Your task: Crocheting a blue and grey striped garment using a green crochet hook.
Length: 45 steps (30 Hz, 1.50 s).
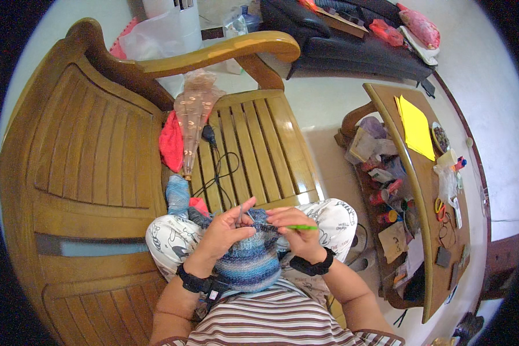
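Note:
A knitted piece point(249, 262) in blue, white and grey stripes lies in my lap, its upper edge between my hands. My left hand point(228, 232) pinches that edge on the left, with the index finger raised beside a thin grey rod. My right hand point(294, 228) is closed at the right end of the edge, around a green-ended needle point(301, 227); its tip is hidden by the hand and wool. Left of my lap, a ball of blue yarn point(177, 195) rests on the wooden bench, close to darker yarn at my left hand.
On the slatted bench point(254, 144) lie a black cable point(228, 164), a folded patterned umbrella-like bundle point(195, 112) and red cloth point(171, 141). To the right stands a wooden table point(395, 144) with yellow paper point(415, 127) and scissors point(440, 209). A black sofa point(352, 55) is farther back.

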{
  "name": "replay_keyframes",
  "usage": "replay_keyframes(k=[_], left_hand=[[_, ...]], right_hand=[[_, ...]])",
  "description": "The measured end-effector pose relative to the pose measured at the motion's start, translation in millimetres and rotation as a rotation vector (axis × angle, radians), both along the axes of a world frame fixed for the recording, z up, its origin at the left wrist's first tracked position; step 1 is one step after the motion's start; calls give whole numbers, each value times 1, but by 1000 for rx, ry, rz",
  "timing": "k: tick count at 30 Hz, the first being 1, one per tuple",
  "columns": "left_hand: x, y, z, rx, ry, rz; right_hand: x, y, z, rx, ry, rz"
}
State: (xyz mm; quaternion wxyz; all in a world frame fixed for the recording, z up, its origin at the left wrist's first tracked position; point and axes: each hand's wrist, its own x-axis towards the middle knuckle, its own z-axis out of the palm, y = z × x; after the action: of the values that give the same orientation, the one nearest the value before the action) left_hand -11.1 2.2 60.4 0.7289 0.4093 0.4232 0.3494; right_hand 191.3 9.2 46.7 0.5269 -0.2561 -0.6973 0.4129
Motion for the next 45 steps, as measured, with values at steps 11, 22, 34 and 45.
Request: replay_keyframes(k=[11, 22, 34, 45], left_hand=[[4, -2, -16, 31, -168, 21], [-14, 13, -13, -151, -596, 230], [21, 2, -13, 25, -172, 168], [11, 4, 3, 45, -30, 73]], right_hand=[[-11, 1, -7, -614, 313, 121], [-9, 3, -5, -648, 280, 84], [-15, -1, -3, 345, -646, -259], [-4, 3, 4, -408, 173, -4]])
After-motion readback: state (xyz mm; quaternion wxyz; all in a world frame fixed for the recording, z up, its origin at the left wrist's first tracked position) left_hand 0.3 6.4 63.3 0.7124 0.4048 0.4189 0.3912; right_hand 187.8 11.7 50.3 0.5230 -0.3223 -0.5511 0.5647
